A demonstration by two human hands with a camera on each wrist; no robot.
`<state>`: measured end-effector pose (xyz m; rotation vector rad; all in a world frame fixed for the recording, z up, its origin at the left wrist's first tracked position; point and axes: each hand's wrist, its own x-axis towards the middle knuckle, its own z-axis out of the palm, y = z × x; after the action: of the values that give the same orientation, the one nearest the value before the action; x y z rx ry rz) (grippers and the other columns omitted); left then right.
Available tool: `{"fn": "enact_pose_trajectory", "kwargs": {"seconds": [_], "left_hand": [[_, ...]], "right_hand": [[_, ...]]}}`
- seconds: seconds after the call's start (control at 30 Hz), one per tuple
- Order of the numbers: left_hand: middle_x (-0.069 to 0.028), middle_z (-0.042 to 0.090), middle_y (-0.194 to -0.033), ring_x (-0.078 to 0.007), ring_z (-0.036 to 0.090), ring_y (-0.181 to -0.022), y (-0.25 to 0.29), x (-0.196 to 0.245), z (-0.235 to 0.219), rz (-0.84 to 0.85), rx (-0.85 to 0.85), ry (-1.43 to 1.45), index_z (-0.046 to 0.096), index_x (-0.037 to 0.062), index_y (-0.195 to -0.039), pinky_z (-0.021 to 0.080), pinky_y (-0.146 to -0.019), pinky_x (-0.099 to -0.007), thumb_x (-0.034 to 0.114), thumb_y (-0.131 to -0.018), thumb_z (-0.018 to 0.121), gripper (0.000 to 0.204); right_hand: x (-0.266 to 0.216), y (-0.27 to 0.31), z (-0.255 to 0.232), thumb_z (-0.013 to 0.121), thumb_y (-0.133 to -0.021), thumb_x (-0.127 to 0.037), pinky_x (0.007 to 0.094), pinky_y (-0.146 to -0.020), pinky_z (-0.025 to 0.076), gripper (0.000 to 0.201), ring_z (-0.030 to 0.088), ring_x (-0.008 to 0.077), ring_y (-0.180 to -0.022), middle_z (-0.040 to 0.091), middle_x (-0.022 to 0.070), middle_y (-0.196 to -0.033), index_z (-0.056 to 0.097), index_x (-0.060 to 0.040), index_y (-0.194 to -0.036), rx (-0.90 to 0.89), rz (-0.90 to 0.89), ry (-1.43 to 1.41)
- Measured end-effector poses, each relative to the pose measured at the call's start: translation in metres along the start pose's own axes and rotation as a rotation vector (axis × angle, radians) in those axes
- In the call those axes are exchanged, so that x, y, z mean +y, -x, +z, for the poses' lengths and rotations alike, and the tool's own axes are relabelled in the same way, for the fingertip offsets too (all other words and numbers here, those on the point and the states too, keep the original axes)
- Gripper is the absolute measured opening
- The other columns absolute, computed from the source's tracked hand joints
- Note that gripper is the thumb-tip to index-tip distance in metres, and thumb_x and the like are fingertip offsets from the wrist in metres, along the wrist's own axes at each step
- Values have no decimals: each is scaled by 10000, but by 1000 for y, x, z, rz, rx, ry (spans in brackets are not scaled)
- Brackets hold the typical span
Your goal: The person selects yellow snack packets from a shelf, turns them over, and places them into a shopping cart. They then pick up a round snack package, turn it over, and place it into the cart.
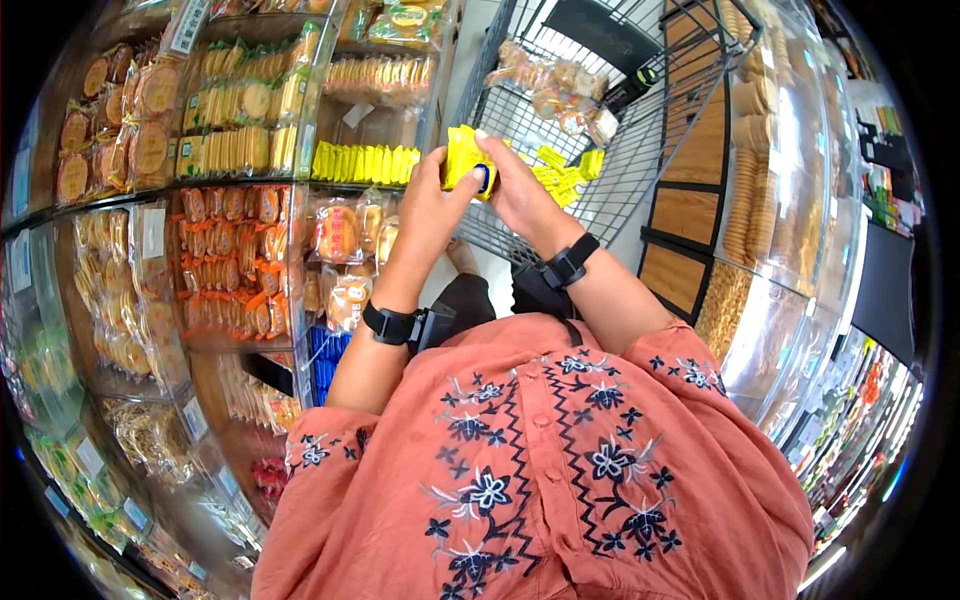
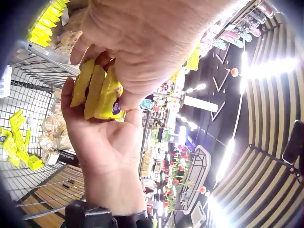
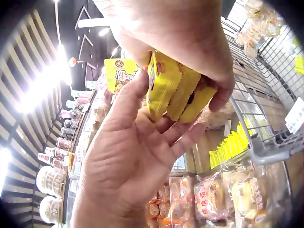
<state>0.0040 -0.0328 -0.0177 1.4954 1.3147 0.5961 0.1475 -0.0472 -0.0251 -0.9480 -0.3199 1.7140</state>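
Observation:
Between both hands is a small row of yellow snack packets [image 1: 462,152], standing side by side with crimped edges. My left hand [image 1: 440,195] grips them from the left, its thumb across the front near a dark blue mark. From the other side my right hand [image 1: 520,190] holds the same packets, fingers curled behind them. The left wrist view shows the packets [image 2: 97,92] pressed together between the palms. Below and beyond them is a wire shopping cart [image 1: 625,205], where more loose yellow packets [image 1: 565,178] lie.
Bagged baked snacks [image 1: 555,90] and a dark bottle-like item [image 1: 630,88] are also in the cart. To the left, clear shelf bins hold wrapped pastries [image 1: 235,205] and a row of yellow packets [image 1: 365,163]. Bins of stacked biscuits [image 1: 750,190] line the right side.

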Motion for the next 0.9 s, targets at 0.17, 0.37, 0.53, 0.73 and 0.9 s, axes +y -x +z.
{"fn": "enact_pose_trajectory", "kwargs": {"seconds": [0.17, 0.37, 0.53, 0.73, 0.9], "left_hand": [[-259, 567, -1235, -315, 573, -1139, 3, -6, -2, 75, 164, -68, 463, -118, -1325, 455, -975, -390, 315, -834, 757, 718], [-275, 531, -1212, -406, 514, -1146, -16, -29, -32, 126, 366, -333, 416, -82, -1353, 436, -990, -444, 240, -810, 764, 722], [-267, 499, -1200, -441, 512, -1124, -23, -51, -46, 173, 420, -481, 379, -46, -1389, 449, -965, -478, 149, -784, 776, 749], [-273, 503, -1221, -444, 489, -1142, -31, -83, -49, 164, 479, -472, 374, -57, -1392, 423, -989, -489, 129, -777, 784, 762], [-280, 499, -1254, -442, 477, -1182, -26, -94, -61, 24, 545, -479, 376, -67, -1391, 402, -1018, -487, 111, -794, 759, 732]], "right_hand": [[5, -9, 20, 521, -1005, -396, 294, -848, 500, 384, 637, 137, -946, 660, 40, -1041, 607, -49, -1146, 18, 87, 2], [27, -46, 32, 633, -953, -391, 329, -834, 523, 535, 629, 176, -995, 607, 102, -1153, 459, 2, -1272, -28, 164, 244], [45, -75, 47, 740, -887, -273, 330, -802, 546, 570, 630, 184, -971, 607, 132, -1121, 426, 36, -1249, -10, 212, 271], [90, -126, 52, 772, -843, -176, 302, -777, 543, 628, 643, 192, -907, 620, 145, -1073, 400, 84, -1277, 30, 219, 126], [139, -175, 42, 764, -811, -199, 330, -822, 518, 745, 616, 222, -983, 596, 167, -1108, 355, 95, -1359, 59, 243, 274]]}}
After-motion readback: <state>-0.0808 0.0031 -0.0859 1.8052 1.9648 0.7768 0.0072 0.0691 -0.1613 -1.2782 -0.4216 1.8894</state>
